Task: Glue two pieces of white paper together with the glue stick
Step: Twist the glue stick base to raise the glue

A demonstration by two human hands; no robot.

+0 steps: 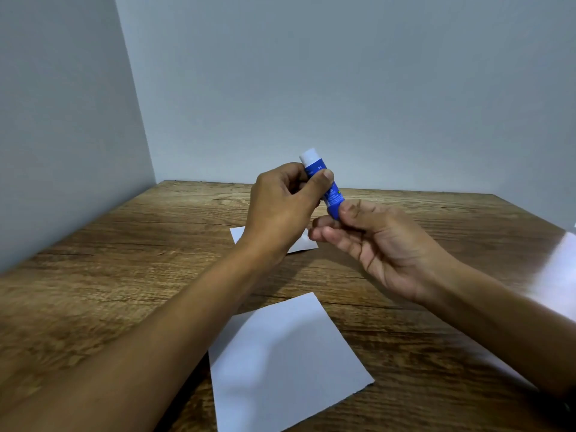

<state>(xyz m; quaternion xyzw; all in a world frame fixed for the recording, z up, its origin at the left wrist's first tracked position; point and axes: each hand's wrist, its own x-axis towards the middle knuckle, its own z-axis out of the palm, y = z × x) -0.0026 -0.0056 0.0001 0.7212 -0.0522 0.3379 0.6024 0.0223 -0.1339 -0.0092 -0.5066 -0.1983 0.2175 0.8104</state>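
Nearest you, low in the frame, one white sheet (288, 363) lies flat; the second sheet (238, 234) peeks out mid-frame. Your left hand (280, 207) pinches the glue stick (330, 194) near its cap, your right hand (380, 241) grips its base. It's light, rigid, likely slick: hold the barrel firmly.

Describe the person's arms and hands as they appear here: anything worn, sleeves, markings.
Both forearms are bare as far as the frame shows; no sleeves reach into view. The left hand and the right hand wear no gloves, and no rings, watch or bracelet can be seen on the fingers or wrists that show. No tattoos or other markings are visible. The arms look slightly blurred near the lower edge.
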